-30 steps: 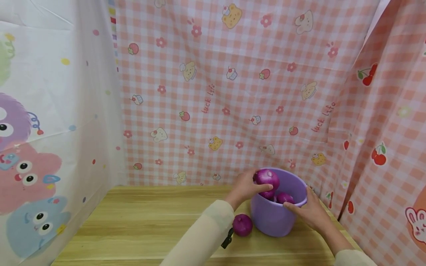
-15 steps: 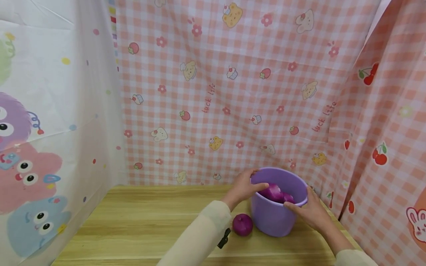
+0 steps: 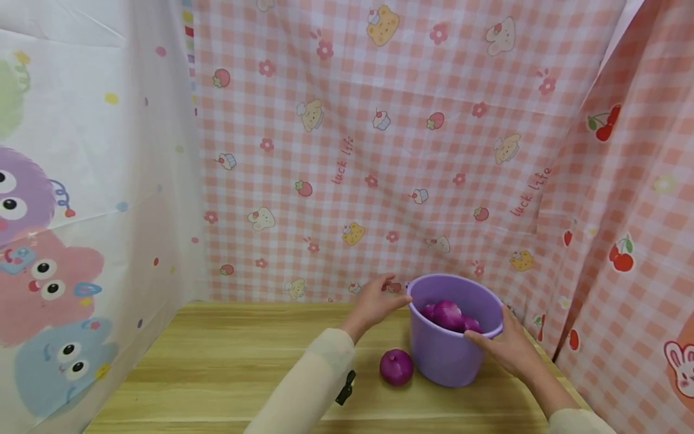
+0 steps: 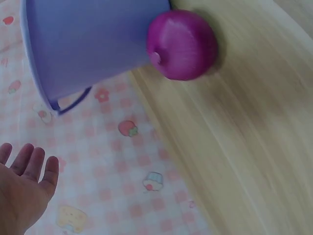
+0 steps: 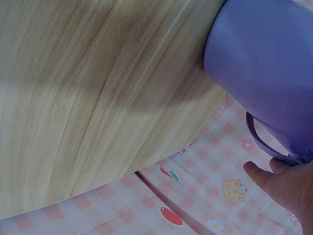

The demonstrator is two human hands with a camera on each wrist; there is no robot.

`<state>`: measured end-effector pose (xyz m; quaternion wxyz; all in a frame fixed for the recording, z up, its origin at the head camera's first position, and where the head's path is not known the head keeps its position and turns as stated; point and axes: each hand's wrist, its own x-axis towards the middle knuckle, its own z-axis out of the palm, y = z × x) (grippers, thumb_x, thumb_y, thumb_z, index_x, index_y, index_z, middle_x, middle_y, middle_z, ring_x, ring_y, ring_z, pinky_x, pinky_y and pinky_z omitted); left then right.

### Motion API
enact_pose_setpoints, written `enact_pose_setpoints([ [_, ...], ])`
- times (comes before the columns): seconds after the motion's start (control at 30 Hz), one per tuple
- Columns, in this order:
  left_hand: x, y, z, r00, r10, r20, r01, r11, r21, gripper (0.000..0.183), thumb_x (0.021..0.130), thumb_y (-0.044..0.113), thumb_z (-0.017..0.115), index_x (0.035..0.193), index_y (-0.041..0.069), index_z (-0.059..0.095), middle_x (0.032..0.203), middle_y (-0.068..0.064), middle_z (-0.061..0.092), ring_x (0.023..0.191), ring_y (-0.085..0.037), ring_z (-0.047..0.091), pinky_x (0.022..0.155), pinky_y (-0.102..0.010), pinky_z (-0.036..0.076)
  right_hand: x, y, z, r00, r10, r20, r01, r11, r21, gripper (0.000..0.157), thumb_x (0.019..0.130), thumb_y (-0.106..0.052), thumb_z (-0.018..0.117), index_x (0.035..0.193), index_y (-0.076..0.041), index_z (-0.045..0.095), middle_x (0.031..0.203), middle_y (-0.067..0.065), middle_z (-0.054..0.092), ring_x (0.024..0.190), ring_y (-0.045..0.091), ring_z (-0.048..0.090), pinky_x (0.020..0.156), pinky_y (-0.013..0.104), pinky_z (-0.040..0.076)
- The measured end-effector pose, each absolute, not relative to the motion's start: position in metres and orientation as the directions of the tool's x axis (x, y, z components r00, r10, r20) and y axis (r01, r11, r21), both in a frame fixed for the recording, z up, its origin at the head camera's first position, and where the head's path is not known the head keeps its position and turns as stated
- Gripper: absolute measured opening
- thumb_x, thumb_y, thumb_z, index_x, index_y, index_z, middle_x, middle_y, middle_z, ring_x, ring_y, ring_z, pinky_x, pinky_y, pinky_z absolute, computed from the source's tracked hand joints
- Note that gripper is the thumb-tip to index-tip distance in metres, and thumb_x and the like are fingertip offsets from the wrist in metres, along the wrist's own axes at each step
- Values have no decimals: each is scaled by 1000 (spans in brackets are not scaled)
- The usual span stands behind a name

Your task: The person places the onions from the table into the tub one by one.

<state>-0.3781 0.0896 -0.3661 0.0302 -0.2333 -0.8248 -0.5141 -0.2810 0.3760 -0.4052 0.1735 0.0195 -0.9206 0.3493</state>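
A purple bucket [image 3: 447, 358] stands on the wooden table with several red onions [image 3: 447, 315] inside. One more red onion [image 3: 396, 367] lies on the table at the bucket's left front; in the left wrist view this onion [image 4: 183, 45] sits right beside the bucket wall. My left hand [image 3: 378, 301] holds nothing, its fingers spread just left of the rim. With thumb on the front rim and fingers along the outer right side, my right hand [image 3: 506, 346] grips the bucket. In the right wrist view its fingers are beside the bucket's handle [image 5: 264, 142].
The wooden table [image 3: 244, 361] ends at a pink checked curtain [image 3: 303, 241] behind the bucket. Another checked curtain [image 3: 640, 271] hangs close on the right. A white sheet with cartoon figures [image 3: 135, 211] hangs on the left.
My left hand let the onion it held drop into the bucket, then drew back leftward out of it. My right hand stays on the rim. The onion on the table has not moved.
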Motion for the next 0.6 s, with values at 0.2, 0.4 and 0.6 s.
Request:
enact_pose_setpoints([
  [0.2,-380,77,-376,-888,358,287,417,366,832,71,85,40,78,145,14,50,141,-14,54,130,-32,50,104,-50,44,-282,377,-407,-933,80,351,-176,748,-640,96,87,-43,75,151,6,23,139,34,41,125,51,43,99,66,38],
  [0.4,-382,66,-392,-889,381,255,402,382,832,69,84,38,79,142,12,52,139,-15,54,129,-34,50,103,-51,44,-283,377,-407,-932,82,353,-178,745,-643,95,87,-42,75,151,5,23,138,34,42,125,50,44,99,65,38],
  [0.6,-381,56,-411,-884,406,233,401,397,826,71,83,36,81,142,11,51,141,-17,53,129,-37,49,103,-53,44,-282,376,-406,-932,79,355,-183,740,-647,95,87,-41,76,151,5,23,139,33,42,125,50,45,99,64,38],
])
